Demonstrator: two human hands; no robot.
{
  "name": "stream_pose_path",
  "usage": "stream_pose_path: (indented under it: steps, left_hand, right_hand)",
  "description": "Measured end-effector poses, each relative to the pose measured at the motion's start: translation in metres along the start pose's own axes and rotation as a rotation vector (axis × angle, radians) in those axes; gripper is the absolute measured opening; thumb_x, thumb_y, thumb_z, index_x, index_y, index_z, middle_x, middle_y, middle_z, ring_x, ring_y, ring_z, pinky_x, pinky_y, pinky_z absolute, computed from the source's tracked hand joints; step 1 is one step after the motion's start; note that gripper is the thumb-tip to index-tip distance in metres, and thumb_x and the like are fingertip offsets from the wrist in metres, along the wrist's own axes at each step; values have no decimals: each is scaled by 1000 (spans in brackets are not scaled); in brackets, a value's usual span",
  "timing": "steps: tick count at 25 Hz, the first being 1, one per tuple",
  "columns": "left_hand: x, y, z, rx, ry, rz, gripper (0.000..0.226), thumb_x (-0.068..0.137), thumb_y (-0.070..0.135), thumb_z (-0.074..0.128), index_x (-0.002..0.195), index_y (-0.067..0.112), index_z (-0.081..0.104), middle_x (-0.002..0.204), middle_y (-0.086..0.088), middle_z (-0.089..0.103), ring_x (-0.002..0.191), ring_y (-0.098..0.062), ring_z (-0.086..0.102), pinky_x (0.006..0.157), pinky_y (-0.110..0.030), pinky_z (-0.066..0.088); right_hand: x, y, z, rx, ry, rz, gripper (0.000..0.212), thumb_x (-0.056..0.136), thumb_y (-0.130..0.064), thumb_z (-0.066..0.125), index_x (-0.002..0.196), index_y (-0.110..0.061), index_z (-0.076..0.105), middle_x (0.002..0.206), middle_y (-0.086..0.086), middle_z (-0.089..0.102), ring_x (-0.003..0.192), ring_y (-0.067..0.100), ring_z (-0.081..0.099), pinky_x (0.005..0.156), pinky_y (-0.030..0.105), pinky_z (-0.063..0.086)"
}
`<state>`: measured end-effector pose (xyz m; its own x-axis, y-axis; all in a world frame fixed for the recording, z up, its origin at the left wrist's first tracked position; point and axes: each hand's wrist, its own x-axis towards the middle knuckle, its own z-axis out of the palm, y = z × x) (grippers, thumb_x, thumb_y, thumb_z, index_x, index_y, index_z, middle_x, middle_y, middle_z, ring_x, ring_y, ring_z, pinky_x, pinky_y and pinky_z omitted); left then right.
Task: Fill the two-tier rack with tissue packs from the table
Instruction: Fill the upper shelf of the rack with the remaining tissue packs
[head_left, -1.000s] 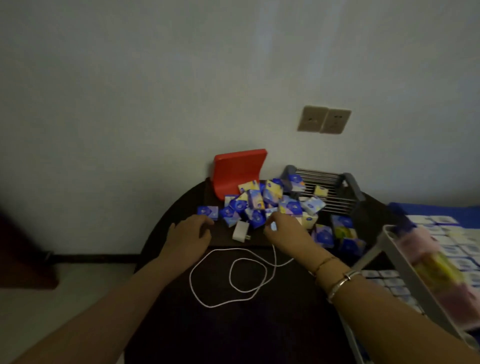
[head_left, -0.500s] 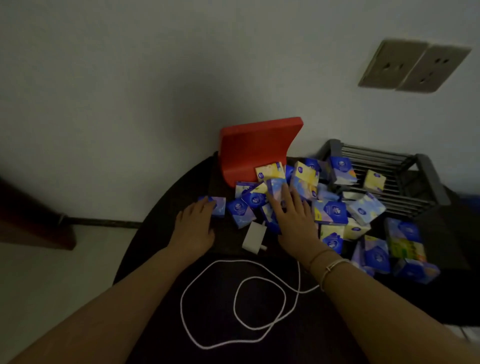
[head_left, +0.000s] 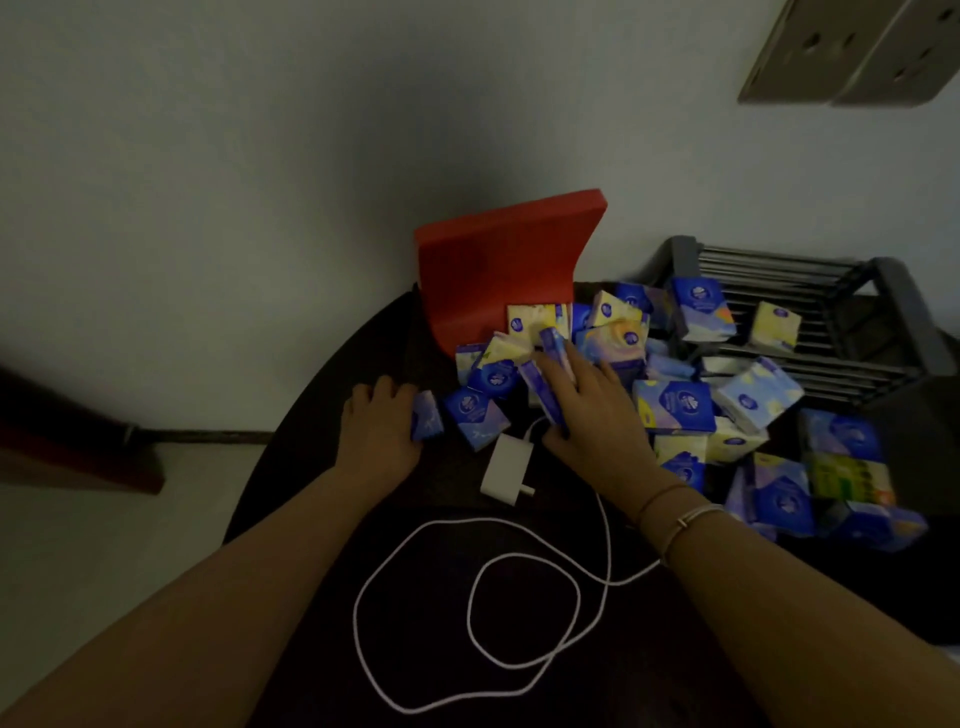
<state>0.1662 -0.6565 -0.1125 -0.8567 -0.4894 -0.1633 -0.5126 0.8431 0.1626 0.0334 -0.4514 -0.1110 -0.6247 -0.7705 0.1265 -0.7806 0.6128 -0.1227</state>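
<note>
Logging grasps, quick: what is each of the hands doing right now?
Left hand: touching a blue pack; whether it grips it cannot be told.
Right hand: fingers curled round a blue pack in the pile.

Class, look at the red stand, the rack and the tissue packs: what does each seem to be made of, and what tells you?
Red stand: probably moulded plastic, matt, with one even colour and rounded edges. Rack: thin grey bars with a faint sheen, likely metal; its thicker end frames may be plastic or coated metal. Tissue packs: printed plastic film, slightly glossy and soft-cornered.
</note>
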Motion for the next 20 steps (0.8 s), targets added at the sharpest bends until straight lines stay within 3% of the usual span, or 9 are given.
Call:
stream_pose_path:
  steps: [3, 7, 10, 12, 13, 16, 18, 20]
  left_hand:
    - [-16, 7, -14, -258, 14, -68, 66, 76, 31, 73, 133, 15, 45, 129, -12, 45, 116, -34, 43, 95, -37, 38]
    - [-58, 35, -58, -883, -51, -24, 50, 74, 18, 79, 115, 13, 51, 110, 0, 55, 97, -11, 55, 71, -7, 41]
    - [-96, 66, -93, -1133, -167, 7, 42, 80, 23, 73, 114, 17, 49, 106, 8, 58, 94, -2, 56, 74, -11, 43]
    - [-123, 91, -114, -1287, -198, 58, 38, 82, 22, 71, 113, 18, 49, 118, -6, 61, 101, -13, 60, 84, -27, 50]
    - [-138, 104, -125, -1392, -216, 86, 35, 84, 19, 68, 113, 17, 47, 121, -12, 61, 100, -17, 62, 82, -31, 53]
    - [-183, 143, -156, -1600, -306, 201, 37, 91, 10, 58, 125, 14, 42, 120, -17, 60, 96, -23, 65, 66, -24, 58]
    - [-213, 166, -175, -1645, -359, 315, 35, 94, 12, 53, 128, 17, 42, 119, -13, 61, 102, -25, 64, 66, -22, 58]
    - [-235, 184, -190, -1669, -382, 392, 31, 95, 16, 52, 126, 17, 46, 118, -13, 64, 103, -26, 66, 70, -27, 59]
  right_hand:
    - [-9, -13, -26, 450, 82, 184, 79, 74, -12, 66, 143, -19, 30, 145, 12, 38, 127, 31, 42, 101, 41, 43]
    - [-46, -41, -71, 885, 189, 305, 73, 77, -3, 65, 140, -20, 34, 139, 6, 43, 122, 21, 47, 94, 28, 43]
    - [-82, -61, -116, 835, 216, 273, 71, 77, -7, 64, 140, -22, 35, 140, 0, 41, 122, 13, 44, 96, 26, 43]
    - [-112, -76, -154, 736, 238, 241, 68, 78, -2, 62, 139, -21, 37, 137, -1, 44, 118, 7, 44, 93, 14, 37]
    - [-129, -83, -172, 686, 256, 228, 66, 79, -1, 61, 138, -20, 39, 135, 0, 47, 114, 6, 45, 91, 9, 35]
    - [-173, -95, -221, 617, 330, 219, 64, 79, 0, 58, 138, -18, 41, 134, 3, 49, 115, 9, 48, 94, 10, 35]
    - [-204, -100, -252, 633, 372, 235, 66, 81, -1, 58, 140, -19, 37, 136, 1, 47, 120, 11, 48, 97, 14, 38]
    - [-229, -102, -279, 706, 376, 229, 68, 82, -4, 60, 142, -20, 30, 131, -6, 48, 114, 4, 52, 94, 14, 44]
